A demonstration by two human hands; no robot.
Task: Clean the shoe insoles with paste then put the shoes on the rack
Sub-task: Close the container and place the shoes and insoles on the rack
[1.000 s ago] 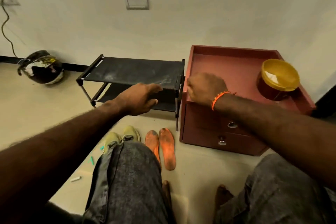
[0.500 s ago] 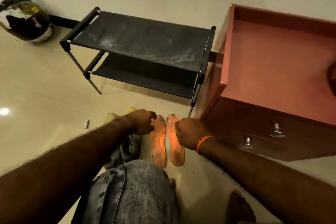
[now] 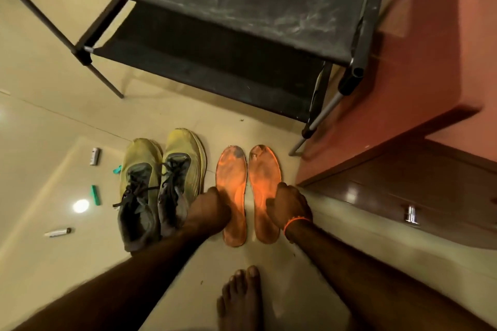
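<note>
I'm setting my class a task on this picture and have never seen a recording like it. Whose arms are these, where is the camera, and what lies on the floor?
There is no machine here. The camera sits on a person's head and looks down, so the two arms are the person's own, and a bare foot shows at the bottom. On the floor lie two orange insoles side by side, with a pair of yellow shoes beside them. The left hand rests on the left insole, the right hand on the right one; whether either grips is hard to tell. Beyond stands a black rack, both shelves bare, next to a red cabinet. Small items lie scattered on the left, too small to name.
</note>
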